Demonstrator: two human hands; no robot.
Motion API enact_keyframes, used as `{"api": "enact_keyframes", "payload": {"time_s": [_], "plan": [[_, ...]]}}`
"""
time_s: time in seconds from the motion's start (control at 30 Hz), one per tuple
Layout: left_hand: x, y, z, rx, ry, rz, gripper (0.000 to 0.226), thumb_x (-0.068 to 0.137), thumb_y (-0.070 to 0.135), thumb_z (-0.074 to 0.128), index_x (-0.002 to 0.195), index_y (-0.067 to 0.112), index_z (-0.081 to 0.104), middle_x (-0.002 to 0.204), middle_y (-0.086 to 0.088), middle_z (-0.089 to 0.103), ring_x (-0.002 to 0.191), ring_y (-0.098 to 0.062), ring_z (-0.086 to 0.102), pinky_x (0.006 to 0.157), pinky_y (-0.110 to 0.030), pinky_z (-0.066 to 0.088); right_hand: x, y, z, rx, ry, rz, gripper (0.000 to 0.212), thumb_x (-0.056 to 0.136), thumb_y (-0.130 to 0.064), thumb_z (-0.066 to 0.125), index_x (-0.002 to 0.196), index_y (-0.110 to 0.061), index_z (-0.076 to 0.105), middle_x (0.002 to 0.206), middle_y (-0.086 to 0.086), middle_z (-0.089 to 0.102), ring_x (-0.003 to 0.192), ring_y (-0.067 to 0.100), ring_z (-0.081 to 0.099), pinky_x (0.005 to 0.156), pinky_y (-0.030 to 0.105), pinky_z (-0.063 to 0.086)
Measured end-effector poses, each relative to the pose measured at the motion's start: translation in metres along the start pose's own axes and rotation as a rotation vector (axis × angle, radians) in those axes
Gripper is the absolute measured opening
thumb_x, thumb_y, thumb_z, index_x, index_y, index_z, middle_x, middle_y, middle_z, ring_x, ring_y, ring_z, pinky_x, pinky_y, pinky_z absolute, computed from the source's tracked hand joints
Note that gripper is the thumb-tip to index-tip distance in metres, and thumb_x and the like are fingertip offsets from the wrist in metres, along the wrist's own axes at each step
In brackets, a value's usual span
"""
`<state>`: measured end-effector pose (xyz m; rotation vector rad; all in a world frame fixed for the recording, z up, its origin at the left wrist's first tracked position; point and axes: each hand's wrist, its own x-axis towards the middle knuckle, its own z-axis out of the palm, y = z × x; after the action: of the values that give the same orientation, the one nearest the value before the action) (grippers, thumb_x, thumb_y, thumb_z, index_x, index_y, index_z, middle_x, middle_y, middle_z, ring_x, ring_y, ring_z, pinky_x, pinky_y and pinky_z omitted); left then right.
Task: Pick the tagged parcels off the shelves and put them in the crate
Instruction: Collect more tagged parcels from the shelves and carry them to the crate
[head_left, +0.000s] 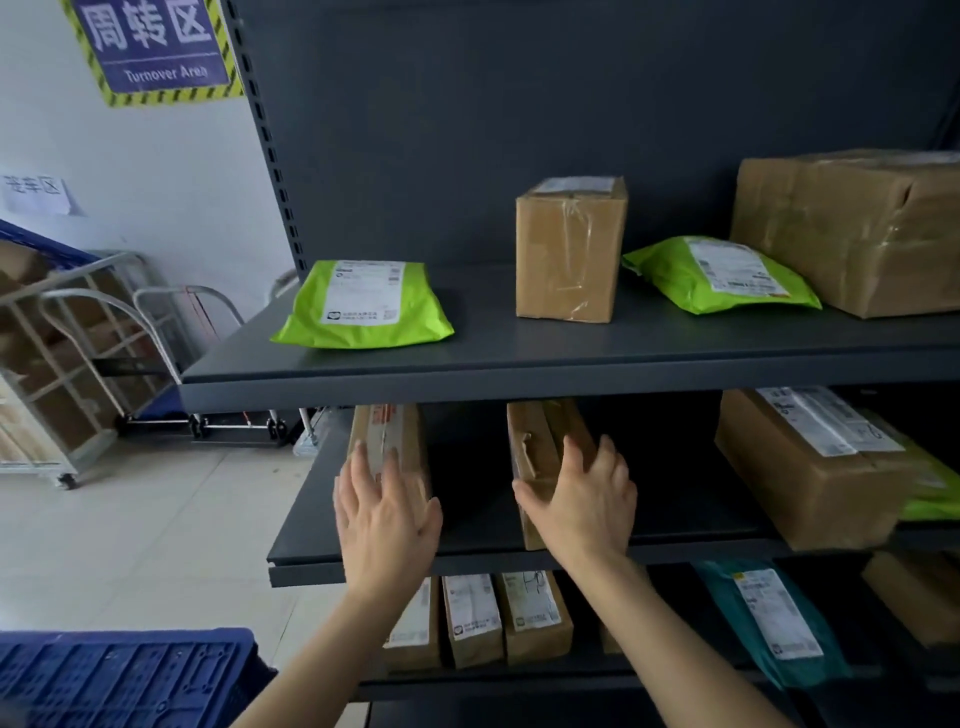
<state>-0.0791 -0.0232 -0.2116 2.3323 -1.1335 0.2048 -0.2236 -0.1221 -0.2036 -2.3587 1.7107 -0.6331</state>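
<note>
Lime-green mailers (363, 306), brown boxes (569, 254), blue crate (124, 675)

On the upper shelf (571, 358), left to right, lie a flat bag (363, 306), an upright box (569, 249), a second bag (719, 275) and a big box (852, 228), the second bag just beside the big box. On the middle shelf (467, 499) below, a narrow box (389, 441) stands at the left under the left hand (384, 519), a second narrow box (535, 452) to its right under the right hand (582, 504), and a wide box (810, 478) farther right. The lower shelf (571, 675) carries three small boxes (472, 618) in a row with a mailer (774, 618) to their right, the crate (124, 675) sits near left, and wire carts (78, 364) stand on the floor (156, 519) far left.
</note>
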Motion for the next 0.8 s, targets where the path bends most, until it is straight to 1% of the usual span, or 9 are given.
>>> {"api": "enact_keyframes", "payload": {"time_s": [0.07,0.2,0.3,0.37,0.43,0.5,0.63,0.7,0.8], "plan": [[0.011,-0.008,0.001,0.037,-0.072,-0.112,0.077,0.087,0.051,0.051,0.148,0.016,0.02,0.156,-0.019,-0.006,0.145,-0.036,-0.004,0.118,-0.044,0.003,-0.001,-0.001,0.005,-0.011,-0.02,0.01,0.078,0.079,-0.068,0.046,0.141,-0.025,0.027,0.151,0.017,0.018,0.136,0.032,0.024,0.106,0.042,0.032],[0.03,-0.008,0.003,-0.008,-0.135,-0.237,0.085,0.076,0.07,0.051,0.143,0.026,0.025,0.155,-0.021,-0.007,0.144,-0.037,-0.004,0.118,-0.044,0.005,-0.004,0.0,0.01,0.022,0.01,0.016,0.072,0.08,-0.064,0.05,0.138,-0.026,0.033,0.148,0.018,0.022,0.128,0.032,0.032,0.099,0.037,0.04],[0.039,-0.005,0.011,-0.065,-0.165,-0.33,0.079,0.071,0.071,0.056,0.13,0.022,0.038,0.153,-0.024,0.005,0.142,-0.039,0.007,0.116,-0.043,0.014,-0.006,0.001,0.009,0.061,0.022,0.02,0.071,0.079,-0.061,0.054,0.137,-0.025,0.036,0.145,0.018,0.025,0.125,0.032,0.034,0.097,0.035,0.041],[0.043,-0.005,0.016,-0.088,-0.143,-0.357,0.073,0.07,0.068,0.06,0.12,0.019,0.042,0.145,-0.025,0.021,0.135,-0.04,0.02,0.111,-0.043,0.024,-0.007,0.002,0.009,0.085,0.021,0.017,0.07,0.078,-0.059,0.057,0.137,-0.026,0.037,0.144,0.017,0.026,0.123,0.031,0.035,0.095,0.033,0.042],[0.045,-0.004,0.016,-0.1,-0.118,-0.365,0.064,0.072,0.061,0.062,0.115,0.017,0.043,0.132,-0.022,0.034,0.123,-0.039,0.032,0.103,-0.042,0.033,-0.009,0.003,0.008,0.122,0.004,0.018,0.07,0.077,-0.058,0.059,0.137,-0.028,0.037,0.142,0.015,0.025,0.123,0.029,0.033,0.095,0.032,0.043],[0.043,-0.004,0.011,-0.11,-0.121,-0.364,0.056,0.074,0.052,0.064,0.114,0.017,0.045,0.126,-0.019,0.037,0.117,-0.038,0.035,0.098,-0.042,0.035,-0.011,0.006,0.005,0.199,-0.008,0.033,0.07,0.076,-0.054,0.063,0.136,-0.028,0.038,0.14,0.014,0.027,0.122,0.027,0.032,0.094,0.031,0.043],[0.02,-0.018,-0.002,-0.221,-0.136,-0.339,0.051,0.075,0.041,0.066,0.118,0.022,0.048,0.132,-0.018,0.035,0.123,-0.038,0.031,0.099,-0.044,0.036,-0.017,0.012,-0.001,0.541,-0.104,0.182,0.067,0.075,-0.046,0.069,0.132,-0.027,0.039,0.134,0.009,0.03,0.118,0.025,0.038,0.086,0.032,0.049],[0.005,-0.026,-0.008,-0.333,-0.144,-0.349,0.048,0.074,0.037,0.071,0.116,0.025,0.051,0.136,-0.016,0.033,0.127,-0.036,0.027,0.102,-0.046,0.034,-0.023,0.012,-0.003,0.8,-0.18,0.278,0.065,0.074,-0.045,0.071,0.129,-0.025,0.042,0.129,0.008,0.04,0.105,0.022,0.051,0.072,0.03,0.053],[-0.012,-0.032,-0.016,-0.555,-0.137,-0.4,0.039,0.072,0.033,0.076,0.103,0.035,0.051,0.129,-0.013,0.039,0.121,-0.035,0.038,0.097,-0.044,0.042,-0.034,0.011,-0.003,1.053,-0.254,0.419,0.059,0.08,-0.042,0.066,0.129,-0.019,0.043,0.118,0.01,0.056,0.096,0.021,0.057,0.063,0.025,0.046]]}}
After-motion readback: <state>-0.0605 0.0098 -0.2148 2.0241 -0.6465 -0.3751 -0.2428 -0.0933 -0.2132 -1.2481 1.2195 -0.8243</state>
